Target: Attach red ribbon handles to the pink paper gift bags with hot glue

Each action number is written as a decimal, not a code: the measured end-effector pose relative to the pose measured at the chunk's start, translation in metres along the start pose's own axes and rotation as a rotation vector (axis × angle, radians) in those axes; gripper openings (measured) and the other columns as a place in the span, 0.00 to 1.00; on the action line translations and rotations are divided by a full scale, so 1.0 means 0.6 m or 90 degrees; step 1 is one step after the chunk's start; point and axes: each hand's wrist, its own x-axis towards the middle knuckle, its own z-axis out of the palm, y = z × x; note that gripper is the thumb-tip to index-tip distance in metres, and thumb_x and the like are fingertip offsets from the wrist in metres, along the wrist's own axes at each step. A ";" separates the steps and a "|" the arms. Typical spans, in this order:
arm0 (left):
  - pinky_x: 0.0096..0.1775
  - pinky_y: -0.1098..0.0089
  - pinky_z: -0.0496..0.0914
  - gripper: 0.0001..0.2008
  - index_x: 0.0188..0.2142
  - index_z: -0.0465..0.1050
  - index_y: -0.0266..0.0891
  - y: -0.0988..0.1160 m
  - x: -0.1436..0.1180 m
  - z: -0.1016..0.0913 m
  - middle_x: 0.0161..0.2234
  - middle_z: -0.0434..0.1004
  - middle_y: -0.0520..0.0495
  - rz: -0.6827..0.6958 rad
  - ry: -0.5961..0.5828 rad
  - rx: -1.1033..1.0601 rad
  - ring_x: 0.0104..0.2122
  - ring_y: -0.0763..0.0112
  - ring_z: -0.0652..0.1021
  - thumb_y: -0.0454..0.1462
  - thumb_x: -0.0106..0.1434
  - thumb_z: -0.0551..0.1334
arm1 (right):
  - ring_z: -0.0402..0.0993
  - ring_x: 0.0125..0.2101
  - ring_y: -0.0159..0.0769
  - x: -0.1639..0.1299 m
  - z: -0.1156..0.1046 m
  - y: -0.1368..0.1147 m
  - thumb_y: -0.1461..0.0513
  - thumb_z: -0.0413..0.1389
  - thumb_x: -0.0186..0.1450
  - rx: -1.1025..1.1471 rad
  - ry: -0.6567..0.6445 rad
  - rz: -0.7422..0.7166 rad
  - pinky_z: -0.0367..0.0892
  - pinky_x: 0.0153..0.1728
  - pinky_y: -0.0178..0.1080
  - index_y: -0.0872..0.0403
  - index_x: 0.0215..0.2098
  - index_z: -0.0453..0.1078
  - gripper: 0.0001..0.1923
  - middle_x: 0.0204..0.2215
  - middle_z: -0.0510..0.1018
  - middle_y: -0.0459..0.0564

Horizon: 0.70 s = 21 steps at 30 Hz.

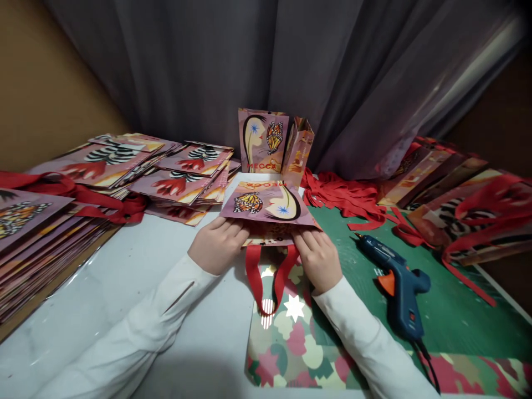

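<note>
Grey curtain [332,66] hanging across the back, behind everything. White surface [124,277] spread below it, carrying the rest. Green cutting mat [457,316] laid over the right part, with a flowered sheet [291,343] overlapping its near left edge. Stacks of flat printed bags [50,233] piled along the left, red ribbon handles trailing over them; more flat bags [178,172] fanned out behind, toward the middle. Another heap of bags with red handles [469,205] lying on the far right. Loose red ribbon strips [344,194] tangled at the back of the mat. Finished paper gift bag [274,141] standing upright against the curtain, butterfly and face print, beside a second one turned edge-on. Blue hot glue gun [397,282] resting on its side on the mat, just right of the right hand, orange trigger showing, cord running off toward the near edge. Flat butterfly gift bag [266,205] lying in the middle, mouth toward the near edge, its red ribbon handle [266,277] looping down over the flowered sheet between the wrists. Left hand [218,244] gripping the bag's near left edge, fingers curled over it. Right hand [318,257] gripping the near right edge likewise, white sleeves on both arms.
</note>
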 end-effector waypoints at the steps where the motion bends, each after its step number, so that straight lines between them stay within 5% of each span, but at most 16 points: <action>1: 0.38 0.65 0.69 0.12 0.28 0.73 0.37 -0.004 0.001 -0.002 0.26 0.76 0.47 0.009 0.008 -0.002 0.28 0.66 0.75 0.28 0.63 0.53 | 0.63 0.33 0.40 0.001 -0.001 0.001 0.67 0.45 0.71 -0.001 0.002 -0.002 0.59 0.38 0.40 0.61 0.40 0.74 0.15 0.29 0.74 0.54; 11: 0.32 0.69 0.66 0.18 0.26 0.70 0.38 -0.018 0.008 -0.020 0.21 0.70 0.51 0.115 0.100 -0.009 0.22 0.72 0.69 0.25 0.65 0.48 | 0.59 0.28 0.37 0.007 -0.017 0.008 0.69 0.45 0.71 -0.003 0.067 -0.001 0.55 0.32 0.40 0.59 0.35 0.74 0.15 0.24 0.71 0.50; 17: 0.37 0.68 0.67 0.15 0.43 0.73 0.38 0.000 0.015 -0.021 0.29 0.77 0.51 0.117 0.104 0.042 0.27 0.71 0.73 0.26 0.67 0.49 | 0.63 0.34 0.40 0.009 -0.018 0.002 0.66 0.48 0.70 0.009 -0.003 -0.008 0.57 0.40 0.41 0.59 0.46 0.73 0.13 0.35 0.78 0.54; 21: 0.36 0.68 0.66 0.15 0.34 0.73 0.39 0.019 0.012 -0.010 0.27 0.77 0.51 0.102 0.114 0.003 0.25 0.72 0.72 0.27 0.67 0.49 | 0.63 0.34 0.38 0.006 -0.015 0.002 0.67 0.47 0.70 0.037 -0.002 -0.054 0.57 0.41 0.41 0.58 0.44 0.74 0.13 0.36 0.79 0.52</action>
